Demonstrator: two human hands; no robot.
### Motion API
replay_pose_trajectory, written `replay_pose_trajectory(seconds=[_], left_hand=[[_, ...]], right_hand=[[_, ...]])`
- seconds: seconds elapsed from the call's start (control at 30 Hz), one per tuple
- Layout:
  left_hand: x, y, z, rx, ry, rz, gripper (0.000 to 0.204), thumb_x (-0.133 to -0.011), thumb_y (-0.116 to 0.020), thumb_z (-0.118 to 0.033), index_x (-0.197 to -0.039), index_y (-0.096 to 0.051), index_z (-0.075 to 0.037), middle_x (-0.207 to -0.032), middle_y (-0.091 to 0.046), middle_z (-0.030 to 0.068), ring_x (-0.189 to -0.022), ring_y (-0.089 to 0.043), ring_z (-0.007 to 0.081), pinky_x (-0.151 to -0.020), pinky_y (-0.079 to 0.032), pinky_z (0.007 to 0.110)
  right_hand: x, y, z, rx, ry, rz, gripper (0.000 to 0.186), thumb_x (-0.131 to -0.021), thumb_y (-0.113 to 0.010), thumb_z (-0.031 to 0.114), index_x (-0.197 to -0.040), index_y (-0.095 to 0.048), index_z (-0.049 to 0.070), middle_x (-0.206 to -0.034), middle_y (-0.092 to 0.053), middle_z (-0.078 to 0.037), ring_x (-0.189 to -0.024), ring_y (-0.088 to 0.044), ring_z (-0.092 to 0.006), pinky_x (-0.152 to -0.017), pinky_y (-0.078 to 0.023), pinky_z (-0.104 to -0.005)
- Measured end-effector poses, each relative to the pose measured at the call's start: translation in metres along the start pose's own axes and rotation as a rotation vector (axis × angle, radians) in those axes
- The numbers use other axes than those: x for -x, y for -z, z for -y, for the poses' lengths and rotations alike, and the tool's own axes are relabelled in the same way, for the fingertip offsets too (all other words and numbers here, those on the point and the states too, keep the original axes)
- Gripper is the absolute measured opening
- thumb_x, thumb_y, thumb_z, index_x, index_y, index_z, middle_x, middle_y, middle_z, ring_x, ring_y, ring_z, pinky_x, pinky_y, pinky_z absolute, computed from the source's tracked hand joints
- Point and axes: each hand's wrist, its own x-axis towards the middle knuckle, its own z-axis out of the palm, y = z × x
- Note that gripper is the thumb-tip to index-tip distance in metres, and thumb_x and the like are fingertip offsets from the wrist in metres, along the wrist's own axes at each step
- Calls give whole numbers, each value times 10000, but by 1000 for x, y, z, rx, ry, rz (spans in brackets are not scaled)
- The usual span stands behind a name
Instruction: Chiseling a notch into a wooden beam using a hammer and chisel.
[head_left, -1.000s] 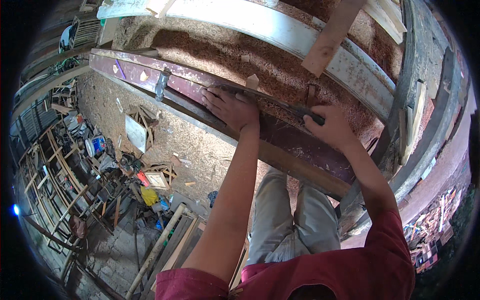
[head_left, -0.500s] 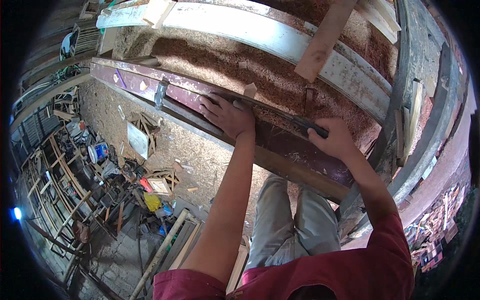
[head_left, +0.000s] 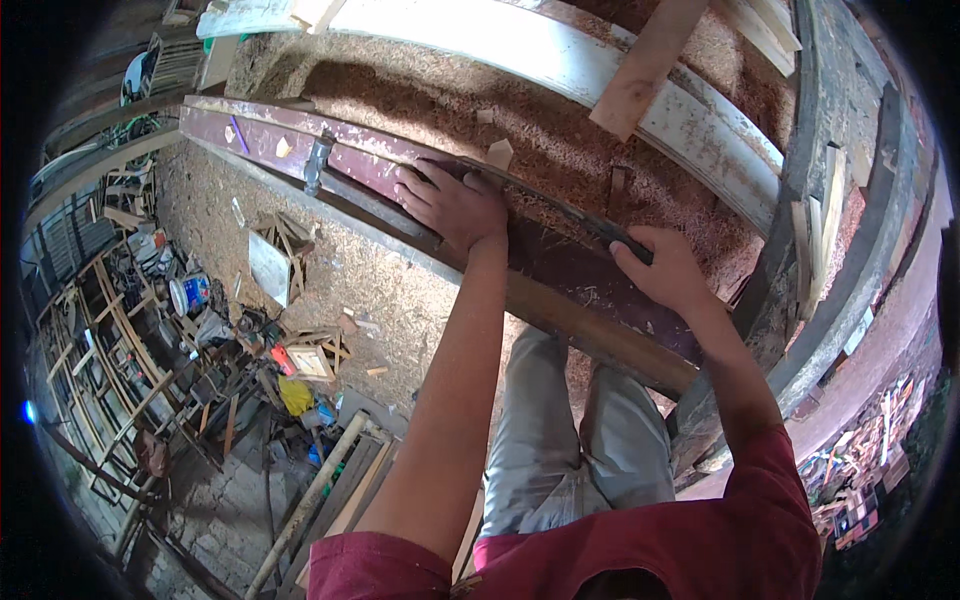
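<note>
The right hand [head_left: 668,268] had its grip closed around the handle of a long dark tool [head_left: 572,211] slanting along the maroon table's [head_left: 610,300] far edge. I couldn't tell whether the left hand [head_left: 462,212], resting there, pinched anything. A distant bucket's [head_left: 180,297] blue label [head_left: 197,290] was illegibly small.

You wore a shirt [head_left: 660,540] of dark red colour, near to wine, and its left sleeve [head_left: 385,568] and right sleeve [head_left: 770,485] were short, each rather wide at the opening. Your trousers [head_left: 535,430] were pale grey, of loose cut, and visibly creased in several places. On the shirt's front there was one small yellowish mark [head_left: 468,584], too small to tell what it was. Your forearms [head_left: 445,430], your left hand [head_left: 460,210] and right hand [head_left: 668,268] were bare
</note>
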Motion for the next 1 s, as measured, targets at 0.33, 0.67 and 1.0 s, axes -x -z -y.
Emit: replay_pose_trajectory(seconds=[0.33,0.67,1.0], left_hand=[[-1,-7,0,45,-59,-113,741,-896,-619,-249,-1534,-440,82,-1678,-329,344,-1573,-283,548,-1300,-215,650],[17,28,19,382,-499,-82,527,-758,-841,-410,-1074,-608,-58,-1064,-561,154,-1022,-551,395,-862,-400,513],[16,36,29,417,-809,165,382,-772,-840,-312,-1054,-683,-108,-1028,-621,90,-987,-596,332,-840,-418,487]], right_hand=[[71,32,-17,83,-150,-191,437,-982,-762,397,-1085,-780,-28,-1010,-756,-273,-997,-733,-438,-909,-558,-475],[113,8,-25,-197,-394,-347,501,-987,-788,419,-1174,-772,-45,-1131,-753,-234,-1135,-711,-314,-998,-533,-423],[110,-13,-43,-202,-392,-330,523,-996,-781,410,-1207,-754,-69,-1185,-742,-212,-1105,-705,-283,-981,-535,-409]])
